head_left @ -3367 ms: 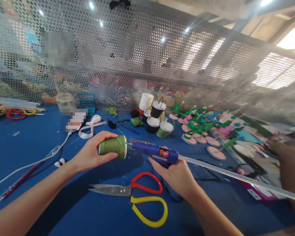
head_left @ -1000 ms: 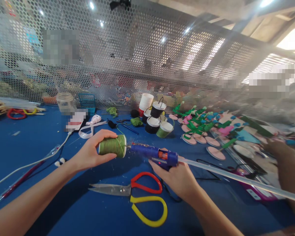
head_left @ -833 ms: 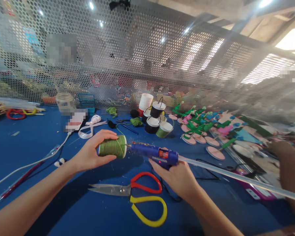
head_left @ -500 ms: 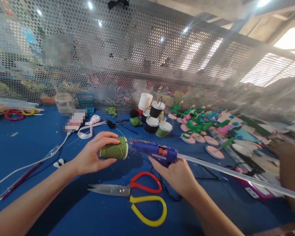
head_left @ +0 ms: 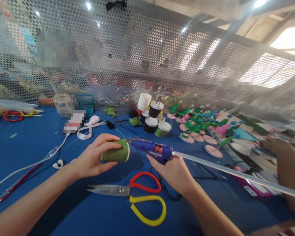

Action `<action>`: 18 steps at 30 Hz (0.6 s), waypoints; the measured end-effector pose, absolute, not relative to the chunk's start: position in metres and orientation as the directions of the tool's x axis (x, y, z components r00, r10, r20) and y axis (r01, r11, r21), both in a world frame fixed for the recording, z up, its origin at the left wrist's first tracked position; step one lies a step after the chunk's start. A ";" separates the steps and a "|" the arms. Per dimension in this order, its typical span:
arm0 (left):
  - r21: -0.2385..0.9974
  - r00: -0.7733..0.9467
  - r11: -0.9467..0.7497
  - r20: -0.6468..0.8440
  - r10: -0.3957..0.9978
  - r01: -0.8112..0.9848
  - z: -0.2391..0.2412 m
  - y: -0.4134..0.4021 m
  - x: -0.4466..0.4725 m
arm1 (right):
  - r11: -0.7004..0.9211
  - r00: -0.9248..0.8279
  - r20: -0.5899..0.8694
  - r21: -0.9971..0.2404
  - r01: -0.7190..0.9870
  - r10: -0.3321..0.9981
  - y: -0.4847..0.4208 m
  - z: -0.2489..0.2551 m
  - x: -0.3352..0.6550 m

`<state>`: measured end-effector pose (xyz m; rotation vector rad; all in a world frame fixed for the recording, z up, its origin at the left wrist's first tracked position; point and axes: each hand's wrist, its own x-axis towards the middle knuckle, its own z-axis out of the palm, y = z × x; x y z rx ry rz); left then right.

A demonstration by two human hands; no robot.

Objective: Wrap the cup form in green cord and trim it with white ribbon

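Observation:
My left hand (head_left: 92,160) is wrapped round a small cup bound in green yarn (head_left: 115,154), held on its side above the blue table (head_left: 27,141). My right hand (head_left: 173,172) grips a blue hot glue gun (head_left: 151,149). The gun's nozzle sits at the upper edge of the cup's white rim. A long clear glue stick (head_left: 236,175) trails out of the back of the gun to the right. A green yarn strand runs from the cup toward the back.
Scissors (head_left: 135,196) with a red and a yellow handle lie just in front of my hands. Small black, white and green buckets (head_left: 153,121) stand behind. Pink discs with green foam pieces (head_left: 201,131) lie to the right, where another person's hand (head_left: 282,154) works. Perforated metal screen (head_left: 137,59) at the back.
The cup has tilted a little, its rim turning toward the nozzle, and both hands have shifted slightly left and down. The glue gun's nozzle has stayed at the rim.

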<state>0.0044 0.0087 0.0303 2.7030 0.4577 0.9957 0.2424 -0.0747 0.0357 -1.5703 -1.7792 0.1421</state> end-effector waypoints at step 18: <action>0.601 0.527 -0.747 0.552 0.646 0.285 0.028 0.016 0.005 | 0.254 0.033 0.391 -0.658 0.709 0.920 -0.083 0.045 0.237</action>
